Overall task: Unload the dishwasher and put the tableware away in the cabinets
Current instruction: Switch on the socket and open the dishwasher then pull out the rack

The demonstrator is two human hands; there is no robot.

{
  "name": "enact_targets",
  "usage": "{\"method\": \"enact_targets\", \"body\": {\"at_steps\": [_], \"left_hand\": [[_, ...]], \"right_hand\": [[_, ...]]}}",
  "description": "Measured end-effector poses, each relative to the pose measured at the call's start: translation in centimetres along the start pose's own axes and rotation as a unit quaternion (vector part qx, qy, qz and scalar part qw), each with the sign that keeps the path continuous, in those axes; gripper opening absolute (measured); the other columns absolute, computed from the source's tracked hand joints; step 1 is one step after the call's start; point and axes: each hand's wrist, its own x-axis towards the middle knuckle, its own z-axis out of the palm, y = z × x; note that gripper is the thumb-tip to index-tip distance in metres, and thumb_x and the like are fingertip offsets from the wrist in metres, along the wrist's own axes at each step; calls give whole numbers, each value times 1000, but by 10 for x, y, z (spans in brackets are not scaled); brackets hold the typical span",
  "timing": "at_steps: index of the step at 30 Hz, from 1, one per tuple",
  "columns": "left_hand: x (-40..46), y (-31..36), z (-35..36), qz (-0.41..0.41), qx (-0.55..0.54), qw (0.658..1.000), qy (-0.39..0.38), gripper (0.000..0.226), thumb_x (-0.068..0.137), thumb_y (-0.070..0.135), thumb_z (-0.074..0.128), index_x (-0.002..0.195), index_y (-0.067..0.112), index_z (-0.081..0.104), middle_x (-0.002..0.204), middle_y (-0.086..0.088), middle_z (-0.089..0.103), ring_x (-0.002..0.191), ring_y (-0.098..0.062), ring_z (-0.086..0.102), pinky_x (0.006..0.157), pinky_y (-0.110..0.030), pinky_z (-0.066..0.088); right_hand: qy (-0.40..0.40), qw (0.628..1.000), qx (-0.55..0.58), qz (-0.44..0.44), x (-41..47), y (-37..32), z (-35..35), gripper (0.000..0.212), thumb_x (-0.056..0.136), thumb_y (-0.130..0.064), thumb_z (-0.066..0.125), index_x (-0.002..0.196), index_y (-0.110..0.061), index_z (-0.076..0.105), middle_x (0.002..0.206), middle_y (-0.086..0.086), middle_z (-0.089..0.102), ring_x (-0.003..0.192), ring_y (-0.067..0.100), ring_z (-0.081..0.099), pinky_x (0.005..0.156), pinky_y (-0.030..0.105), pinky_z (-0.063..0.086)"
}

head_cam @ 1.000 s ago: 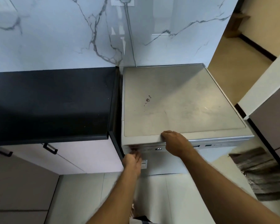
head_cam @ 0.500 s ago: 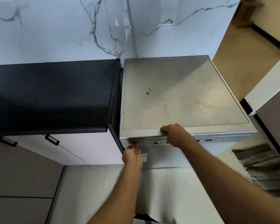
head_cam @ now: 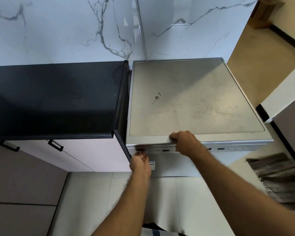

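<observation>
Since a second ago: your hands have barely shifted; door unopened, so unloading has not begun. Dishwasher [head_cam: 186,106]: brushed silver box, flat scuffed top, beside matte black countertop [head_cam: 54,99]. Right hand [head_cam: 184,142]: fingers curled over the front top lip. Left hand [head_cam: 140,163]: fingers hooked under the door's upper edge.

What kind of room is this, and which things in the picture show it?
Most likely a home kitchen: a silver dishwasher stands beside a black countertop over cabinets with handles, backed by a marble-look wall.
</observation>
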Motion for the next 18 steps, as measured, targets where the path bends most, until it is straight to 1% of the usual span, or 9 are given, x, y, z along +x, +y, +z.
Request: {"method": "enact_targets", "body": {"at_steps": [3,6,8,10,13,14,16,17,18], "left_hand": [[-1,1,3,4,20,1000,3,46,88,-15,28,125,-7,55,119,-24,64,109,-32,64,106,-43,45],[-4,3,4,-1,31,999,7,39,90,-13,30,119,-7,55,101,-21,67,100,-30,64,106,-42,46],[-11,5,5,-5,40,999,4,31,92,-12,33,110,-5,57,90,-18,66,98,-28,64,106,-41,44],[-18,5,6,-1,36,999,-7,25,92,-13,34,95,-5,57,85,-17,65,94,-26,63,107,-41,43],[-29,5,8,11,29,999,-26,25,89,-16,33,83,-3,54,75,-15,57,84,-23,61,110,-43,40],[-32,5,10,15,31,999,-33,24,88,-16,33,81,-4,53,71,-14,52,81,-22,60,111,-44,39],[-39,7,13,26,29,998,-48,23,90,-16,32,82,-7,52,69,-12,47,80,-21,57,113,-45,37],[-44,8,14,36,26,997,-59,23,91,-16,32,86,-8,53,71,-12,48,80,-21,56,114,-45,36],[-47,10,16,40,27,997,-68,24,92,-15,31,94,-9,54,76,-13,51,84,-23,56,113,-43,37]], "right_hand": [[-2,1000,6,-1,-2,0,1,41,80,2,51,114,-15,66,102,10,68,95,31,59,78,35,50],[-4,1000,8,-5,-4,0,2,41,79,2,51,114,-15,65,103,11,68,95,31,60,77,34,49],[-5,1000,13,-6,-6,0,3,41,79,2,50,113,-15,64,104,11,68,96,32,60,80,37,51],[-2,1000,14,-17,-8,0,3,39,79,1,47,111,-14,63,105,10,66,98,31,59,81,38,50],[-12,999,5,-44,-13,0,0,34,79,2,47,108,-9,61,110,8,62,103,29,56,85,37,46],[-17,999,3,-48,-15,0,0,32,79,2,48,107,-9,60,111,8,61,105,28,56,86,36,45],[-15,998,2,-53,-21,0,-4,34,79,2,49,109,-8,60,115,7,60,111,28,55,89,35,45],[-11,998,3,-55,-23,1,-6,38,80,2,50,115,-8,59,120,7,59,116,28,54,92,35,45],[-8,998,5,-57,-25,1,-9,43,81,2,51,122,-7,58,127,8,58,121,28,52,98,37,45]]}}
